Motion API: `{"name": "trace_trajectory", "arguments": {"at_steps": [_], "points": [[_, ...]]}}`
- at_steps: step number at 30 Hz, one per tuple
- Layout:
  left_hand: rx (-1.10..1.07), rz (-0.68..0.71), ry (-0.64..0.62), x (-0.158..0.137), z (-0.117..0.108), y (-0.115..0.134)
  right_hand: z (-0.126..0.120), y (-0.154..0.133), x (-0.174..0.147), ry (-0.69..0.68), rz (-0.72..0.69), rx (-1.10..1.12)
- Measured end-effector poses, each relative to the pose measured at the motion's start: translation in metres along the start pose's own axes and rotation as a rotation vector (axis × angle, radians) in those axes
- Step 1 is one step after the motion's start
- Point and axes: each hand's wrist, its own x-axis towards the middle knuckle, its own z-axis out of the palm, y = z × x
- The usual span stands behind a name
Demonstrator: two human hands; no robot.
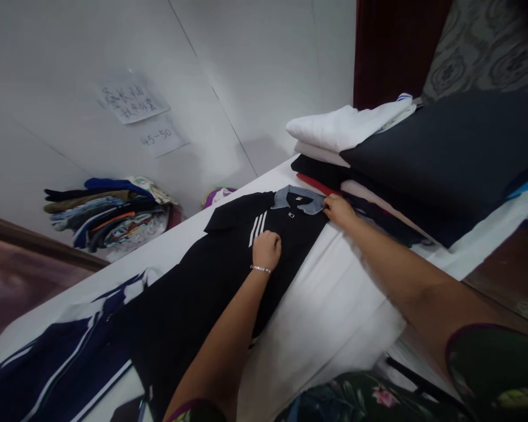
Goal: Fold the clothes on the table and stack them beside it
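Observation:
A black polo shirt (229,258) with a grey-blue collar and three white stripes on the chest lies spread on the white table. Its black cloth runs far toward the lower left; I cannot tell whether that is all one garment. Below the stripes, my left hand (266,249) rests on the chest with its fingers curled in; whether cloth is pinched under them is hidden. At the collar's right end, my right hand (339,211) is closed on the shirt's shoulder edge. A navy garment with white stripes (70,346) lies at the lower left.
A tall stack of folded clothes (334,138) stands right of the shirt, a large dark piece over it. Beyond the table's left edge is another clothes pile (110,214). Handwritten paper signs (134,102) hang on the wall. A dark flat object (129,410) lies at the bottom edge.

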Motion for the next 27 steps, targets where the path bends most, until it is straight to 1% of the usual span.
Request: {"name": "trace_trajectory", "arguments": {"at_steps": [3,6,10,15,18,22,25,27], "points": [[-0.070,0.087,-0.055,-0.030,-0.009,0.015,0.005,0.006,0.000,0.001,0.007,0.010],[-0.053,0.137,-0.117,-0.064,-0.015,0.026,0.006,0.009,-0.002,0.012,0.002,0.018],[-0.047,0.118,-0.196,-0.096,-0.026,0.032,0.004,0.007,-0.006,0.010,-0.011,0.006],[-0.048,0.071,-0.272,-0.137,-0.050,0.031,-0.010,0.000,-0.011,-0.052,-0.031,-0.027],[0.001,0.017,-0.273,-0.172,-0.065,0.024,-0.020,-0.005,-0.017,-0.075,0.052,-0.104],[0.072,-0.076,-0.266,-0.212,-0.075,0.013,-0.025,-0.012,-0.019,-0.133,0.221,-0.179],[0.109,-0.128,-0.266,-0.230,-0.077,0.009,-0.023,-0.018,-0.013,-0.195,0.328,-0.213],[0.121,-0.158,-0.271,-0.236,-0.076,0.009,-0.020,-0.022,-0.009,-0.199,0.337,-0.265]]}}
